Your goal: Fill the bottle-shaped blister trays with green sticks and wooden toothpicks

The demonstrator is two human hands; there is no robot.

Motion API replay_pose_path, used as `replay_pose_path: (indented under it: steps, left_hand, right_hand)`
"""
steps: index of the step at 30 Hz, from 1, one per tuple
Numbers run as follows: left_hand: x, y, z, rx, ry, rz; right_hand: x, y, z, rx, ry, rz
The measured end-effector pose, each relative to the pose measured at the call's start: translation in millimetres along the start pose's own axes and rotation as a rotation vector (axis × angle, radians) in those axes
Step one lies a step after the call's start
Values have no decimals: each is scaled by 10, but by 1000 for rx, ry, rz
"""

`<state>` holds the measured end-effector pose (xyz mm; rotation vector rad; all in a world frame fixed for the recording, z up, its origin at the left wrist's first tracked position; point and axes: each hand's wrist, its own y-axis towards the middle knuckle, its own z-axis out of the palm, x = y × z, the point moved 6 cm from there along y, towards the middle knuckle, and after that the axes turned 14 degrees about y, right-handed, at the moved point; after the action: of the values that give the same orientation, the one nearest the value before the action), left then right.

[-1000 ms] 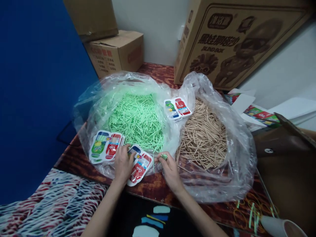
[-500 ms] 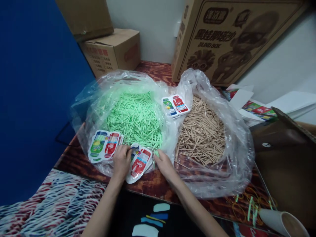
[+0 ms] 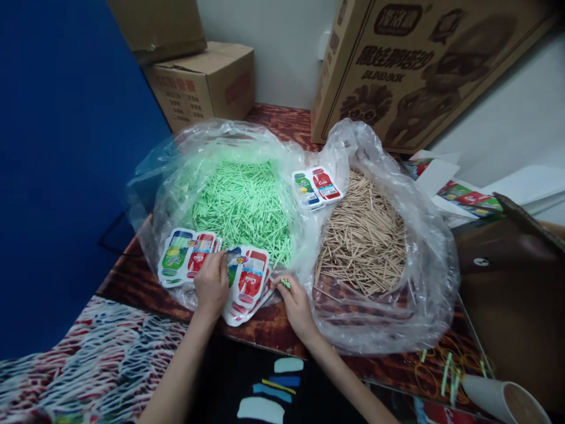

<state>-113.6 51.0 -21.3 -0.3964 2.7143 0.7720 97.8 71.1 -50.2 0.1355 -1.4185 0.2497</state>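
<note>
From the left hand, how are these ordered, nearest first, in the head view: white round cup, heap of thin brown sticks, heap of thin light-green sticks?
1. Light-green heap: just beyond the left hand.
2. Brown heap: right of the green one.
3. Cup: bottom right corner.

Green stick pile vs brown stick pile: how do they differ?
Colour: the green pile is pale green; the brown pile is tan.
Place: the green pile lies left, the brown pile right.
Near edge: the green pile has printed packs there; the brown pile has none.
Both: thin sticks heaped in clear plastic.
</note>
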Motion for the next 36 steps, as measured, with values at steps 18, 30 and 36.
replay_pose_path:
  steps: [18,30,36]
  left_hand:
    - [-26,-7,-10,230,-102,-31]
    - [-14,23,-67,14,-27,64]
    - [-23,78,-12,117,-173,48]
  right_hand:
    - [-18,-2,-65,34,26,-33]
    - [-14,3,-55,29,25,-26]
    - [-26,-3,-56,31,28,-20]
